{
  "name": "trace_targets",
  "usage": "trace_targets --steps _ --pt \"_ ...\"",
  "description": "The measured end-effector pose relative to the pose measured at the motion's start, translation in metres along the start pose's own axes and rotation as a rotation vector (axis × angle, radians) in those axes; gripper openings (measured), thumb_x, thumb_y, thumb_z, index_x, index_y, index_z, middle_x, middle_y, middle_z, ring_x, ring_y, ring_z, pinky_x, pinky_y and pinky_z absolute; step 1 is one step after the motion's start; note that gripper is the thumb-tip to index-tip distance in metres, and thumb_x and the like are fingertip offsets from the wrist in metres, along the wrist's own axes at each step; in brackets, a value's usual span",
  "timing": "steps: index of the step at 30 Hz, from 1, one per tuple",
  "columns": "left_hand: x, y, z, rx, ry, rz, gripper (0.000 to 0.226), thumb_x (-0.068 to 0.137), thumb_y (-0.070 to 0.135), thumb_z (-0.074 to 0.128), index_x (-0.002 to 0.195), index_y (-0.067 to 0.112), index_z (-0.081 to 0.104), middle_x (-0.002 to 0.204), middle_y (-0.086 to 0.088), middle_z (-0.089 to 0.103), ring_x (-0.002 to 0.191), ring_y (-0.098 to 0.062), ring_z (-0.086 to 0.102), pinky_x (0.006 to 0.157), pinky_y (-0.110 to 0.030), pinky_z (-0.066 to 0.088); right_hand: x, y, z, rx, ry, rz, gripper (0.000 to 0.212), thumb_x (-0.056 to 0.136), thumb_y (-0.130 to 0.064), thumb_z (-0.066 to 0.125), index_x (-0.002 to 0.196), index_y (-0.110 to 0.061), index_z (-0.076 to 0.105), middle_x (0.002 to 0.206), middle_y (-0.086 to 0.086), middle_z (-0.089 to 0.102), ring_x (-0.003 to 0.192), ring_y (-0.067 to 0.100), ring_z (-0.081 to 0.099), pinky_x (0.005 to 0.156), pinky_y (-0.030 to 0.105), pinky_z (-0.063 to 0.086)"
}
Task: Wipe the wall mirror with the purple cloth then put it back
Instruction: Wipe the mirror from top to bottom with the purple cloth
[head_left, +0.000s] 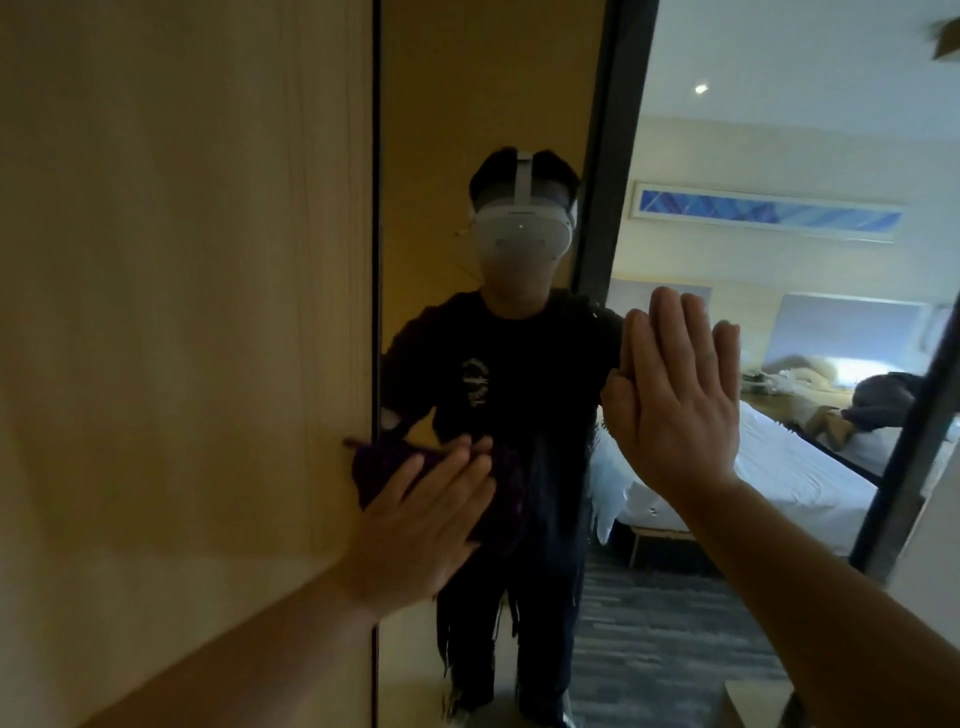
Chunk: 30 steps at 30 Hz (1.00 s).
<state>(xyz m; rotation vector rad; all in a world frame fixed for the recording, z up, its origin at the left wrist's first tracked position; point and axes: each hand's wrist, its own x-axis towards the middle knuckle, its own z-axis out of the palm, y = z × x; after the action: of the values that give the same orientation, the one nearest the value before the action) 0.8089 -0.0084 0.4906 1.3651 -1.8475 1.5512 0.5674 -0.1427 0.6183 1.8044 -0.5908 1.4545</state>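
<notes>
The wall mirror (675, 623) fills the middle and right of the head view, framed in dark metal. My left hand (421, 525) presses the purple cloth (498, 493) flat against the glass near the mirror's left edge, fingers spread over it. Part of the cloth is hidden under the palm. My right hand (675, 400) lies flat on the glass higher up and to the right, fingers together, with nothing in it. Its reflection meets it at the fingertips. A person in dark clothes with a white headset shows in the glass.
A light wooden panel (182, 312) stands to the left of the mirror, right beside my left arm. The mirror's dark right frame (904, 467) slants down the right side. A bed and grey carpet appear only as reflections.
</notes>
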Motion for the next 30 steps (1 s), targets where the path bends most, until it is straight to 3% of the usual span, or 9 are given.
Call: trace_targets --steps 3,8,14,18,21,24,26,30 --pt "-0.063 0.041 0.025 0.0 -0.045 0.04 0.053 0.099 0.039 0.044 0.147 0.017 0.037 0.154 -0.002 0.034 0.148 -0.023 0.021 0.119 -0.045 0.016 -0.001 0.001 0.002 -0.009 0.011 -0.002 0.051 0.103 -0.031 0.043 0.147 -0.005 0.042 0.156 0.019 0.033 0.147 0.036 0.025 0.119 0.058 0.019" --pt "-0.068 0.05 0.028 -0.006 0.03 -0.025 0.046 0.098 0.027 0.051 0.143 0.021 0.045 0.151 0.002 0.04 0.14 -0.02 0.037 0.117 -0.042 0.023 -0.001 0.001 -0.001 0.037 -0.031 0.018 0.051 0.104 -0.032 0.04 0.15 -0.008 0.036 0.158 0.015 0.024 0.15 0.032 0.015 0.121 0.057 0.015" --pt "-0.039 0.045 0.002 -0.173 0.073 -0.145 0.03 0.102 0.011 0.047 0.131 0.015 0.052 0.13 -0.005 0.052 0.11 -0.026 0.058 0.09 -0.042 0.047 -0.009 0.021 -0.039 0.192 -0.151 0.081 0.053 0.107 -0.038 0.028 0.151 -0.008 0.034 0.161 0.014 0.02 0.151 0.031 0.012 0.123 0.053 0.009" --pt "0.02 0.019 -0.026 -0.195 0.173 -0.288 0.028 0.099 0.014 0.053 0.127 0.01 0.052 0.123 -0.009 0.054 0.104 -0.031 0.06 0.087 -0.044 0.048 -0.032 0.057 -0.058 0.069 -0.254 0.189 0.06 0.106 -0.044 0.025 0.155 -0.01 0.025 0.164 0.016 0.013 0.152 0.034 0.005 0.122 0.055 0.003" --pt "0.099 -0.014 -0.055 -0.174 0.303 -0.315 0.046 0.088 0.016 0.071 0.128 0.009 0.05 0.124 -0.01 0.053 0.106 -0.033 0.057 0.088 -0.046 0.047 -0.043 0.075 -0.054 0.003 -0.322 0.201 0.062 0.103 -0.036 0.049 0.154 -0.01 0.026 0.165 0.014 0.008 0.153 0.026 -0.005 0.122 0.053 -0.003" --pt "0.188 -0.043 -0.081 -0.1 0.413 -0.258 0.049 0.087 0.018 0.072 0.13 0.01 0.05 0.125 -0.013 0.06 0.108 -0.032 0.056 0.091 -0.044 0.043 -0.044 0.078 -0.048 -0.016 -0.306 0.204 0.056 0.1 -0.03 0.056 0.148 -0.008 0.038 0.162 0.015 0.02 0.152 0.03 0.006 0.122 0.057 0.002" --pt "0.24 -0.054 -0.09 -0.033 0.408 -0.214 0.046 0.09 0.023 0.066 0.132 0.009 0.054 0.131 -0.012 0.059 0.115 -0.029 0.055 0.096 -0.041 0.041 -0.045 0.08 -0.045 -0.026 -0.273 0.187 0.052 0.1 -0.032 0.051 0.145 -0.006 0.042 0.159 0.016 0.027 0.15 0.035 0.016 0.119 0.062 0.009" --pt "0.274 -0.05 -0.073 0.02 0.2 -0.15 0.051 0.099 0.035 0.048 0.143 0.008 0.046 0.151 -0.012 0.041 0.139 -0.03 0.039 0.112 -0.045 0.03 -0.049 0.085 -0.037 -0.034 -0.179 0.137 0.052 0.097 -0.03 0.055 0.143 -0.006 0.047 0.155 0.018 0.035 0.148 0.036 0.023 0.114 0.064 0.02"
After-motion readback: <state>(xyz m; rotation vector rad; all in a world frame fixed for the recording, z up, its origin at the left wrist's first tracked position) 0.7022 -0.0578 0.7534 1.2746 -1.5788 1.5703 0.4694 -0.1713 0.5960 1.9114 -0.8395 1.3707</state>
